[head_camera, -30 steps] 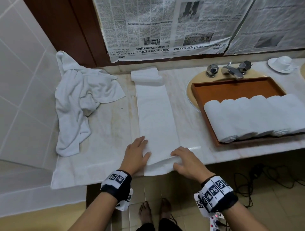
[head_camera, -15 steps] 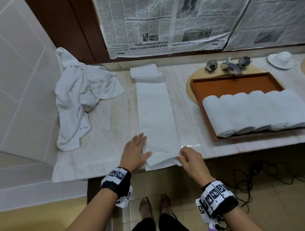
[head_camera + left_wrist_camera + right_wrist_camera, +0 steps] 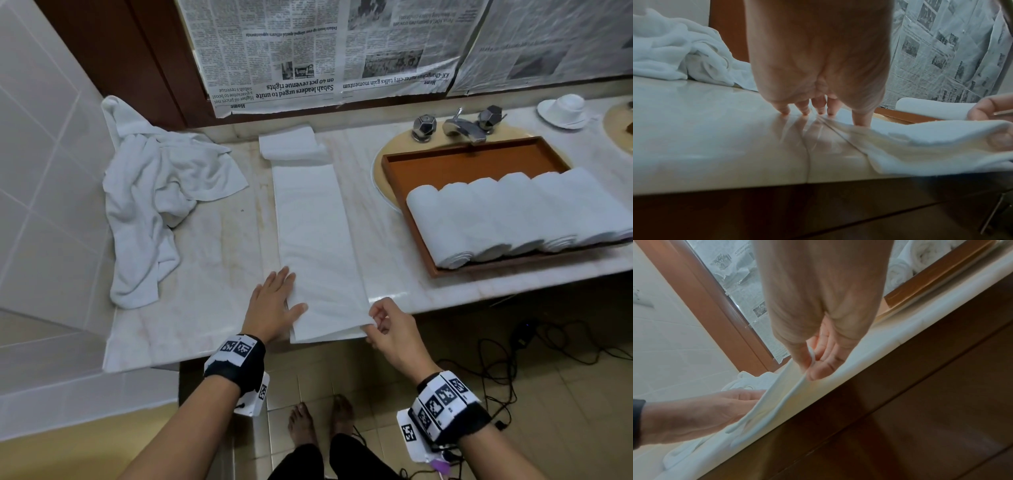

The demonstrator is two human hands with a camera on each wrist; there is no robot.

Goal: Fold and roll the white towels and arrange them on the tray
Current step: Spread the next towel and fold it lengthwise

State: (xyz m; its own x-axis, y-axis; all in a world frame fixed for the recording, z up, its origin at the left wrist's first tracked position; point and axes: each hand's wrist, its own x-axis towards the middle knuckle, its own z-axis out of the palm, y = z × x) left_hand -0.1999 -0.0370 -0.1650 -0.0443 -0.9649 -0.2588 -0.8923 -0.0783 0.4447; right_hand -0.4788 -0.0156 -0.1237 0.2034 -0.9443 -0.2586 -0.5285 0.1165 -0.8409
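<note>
A white towel folded into a long strip [image 3: 313,240] lies lengthwise on the marble counter, its far end bunched near the wall. My left hand [image 3: 274,301] lies flat, fingers straight, on the strip's near left edge [image 3: 838,123]. My right hand [image 3: 378,320] pinches the strip's near right corner [image 3: 807,368] between thumb and fingers and lifts it slightly off the counter edge. To the right, a brown wooden tray [image 3: 479,164] holds several rolled white towels [image 3: 513,216] side by side.
A crumpled pile of white towels [image 3: 154,192] lies at the counter's left against the tiled wall. A chrome tap [image 3: 459,125] stands behind the tray, a white cup on a saucer [image 3: 563,109] far right. Newspaper covers the wall. Cables lie on the floor.
My right hand went from lying over the strip's near end to pinching its right corner and lifting it. The left hand stayed flat on the left edge.
</note>
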